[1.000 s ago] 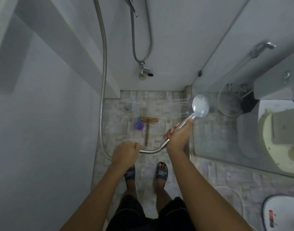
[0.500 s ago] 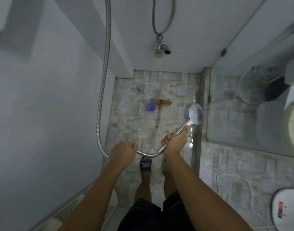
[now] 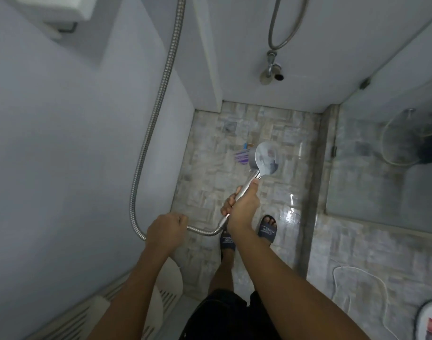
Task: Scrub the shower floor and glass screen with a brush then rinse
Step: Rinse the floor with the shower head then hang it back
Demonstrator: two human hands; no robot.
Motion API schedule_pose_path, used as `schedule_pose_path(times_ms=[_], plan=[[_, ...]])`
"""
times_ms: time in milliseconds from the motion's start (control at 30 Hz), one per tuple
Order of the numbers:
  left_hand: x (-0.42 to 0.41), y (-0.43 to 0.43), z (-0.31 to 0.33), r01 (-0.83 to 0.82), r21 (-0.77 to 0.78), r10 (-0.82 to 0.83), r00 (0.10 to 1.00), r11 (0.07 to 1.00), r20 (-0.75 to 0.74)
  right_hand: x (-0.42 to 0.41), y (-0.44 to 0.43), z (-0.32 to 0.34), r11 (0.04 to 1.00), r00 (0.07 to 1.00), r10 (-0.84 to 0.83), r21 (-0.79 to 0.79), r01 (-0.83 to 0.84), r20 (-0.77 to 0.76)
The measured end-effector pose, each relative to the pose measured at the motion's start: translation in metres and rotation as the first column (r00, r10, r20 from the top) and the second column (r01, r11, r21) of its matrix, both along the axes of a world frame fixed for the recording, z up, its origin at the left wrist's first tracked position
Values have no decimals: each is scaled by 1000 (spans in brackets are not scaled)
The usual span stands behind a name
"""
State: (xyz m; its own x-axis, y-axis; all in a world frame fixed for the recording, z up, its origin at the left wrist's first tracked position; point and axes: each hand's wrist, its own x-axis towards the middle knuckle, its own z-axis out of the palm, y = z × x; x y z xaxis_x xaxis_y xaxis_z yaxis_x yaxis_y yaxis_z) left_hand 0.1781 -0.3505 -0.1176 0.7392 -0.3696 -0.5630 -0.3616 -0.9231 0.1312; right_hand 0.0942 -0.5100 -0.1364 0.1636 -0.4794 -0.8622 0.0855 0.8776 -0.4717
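A pale wall fills the left side, with a white box (image 3: 55, 11) mounted high on it. A ribbed metal hose (image 3: 146, 143) drops down this wall and bends into a low loop. The left hand (image 3: 167, 229) is curled in a fist around the hose at the bottom of that loop. From there the hose runs on rightward to the right hand (image 3: 241, 207), so the two hands are apart, joined only by that short run of hose. Below the left forearm lies a white slatted panel (image 3: 75, 315).

The right hand grips the chrome handle of the shower head (image 3: 265, 159), thumb laid along it. The round head is held above the shower floor (image 3: 210, 173), its back turned up to the camera. The brush (image 3: 241, 157) lies on the tiles beyond the right hand, on the far side of the shower head. Only blurred purple bristles and a bit of blue show at the head's left edge. Neither hand touches it.

Further back a floor drain (image 3: 228, 127) sits in the tiles, and a tap (image 3: 271, 72) juts from the far wall. Two dark sandals (image 3: 267, 229) stand under the right forearm, beside a glinting wet patch (image 3: 291, 214).

To the right a raised kerb carries the glass screen (image 3: 381, 180), well apart from both hands. In front of it a white cord (image 3: 357, 268) loops on the outer floor
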Motion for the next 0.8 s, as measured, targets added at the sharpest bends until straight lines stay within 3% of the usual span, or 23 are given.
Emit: schedule_pose_path(times_ms=[333,567,800], plan=[[16,8,25,-142,-147,147,989,979,21,36,1,46,972,990,126,-207,-111,62],[28,-17,50,-196,-193,211,975,961,64,52,-30,76,980,995,19,-200,2,103],[36,-58,67,-223,-231,253,961,947,109,67,-74,102,973,989,61,-228,-29,137]])
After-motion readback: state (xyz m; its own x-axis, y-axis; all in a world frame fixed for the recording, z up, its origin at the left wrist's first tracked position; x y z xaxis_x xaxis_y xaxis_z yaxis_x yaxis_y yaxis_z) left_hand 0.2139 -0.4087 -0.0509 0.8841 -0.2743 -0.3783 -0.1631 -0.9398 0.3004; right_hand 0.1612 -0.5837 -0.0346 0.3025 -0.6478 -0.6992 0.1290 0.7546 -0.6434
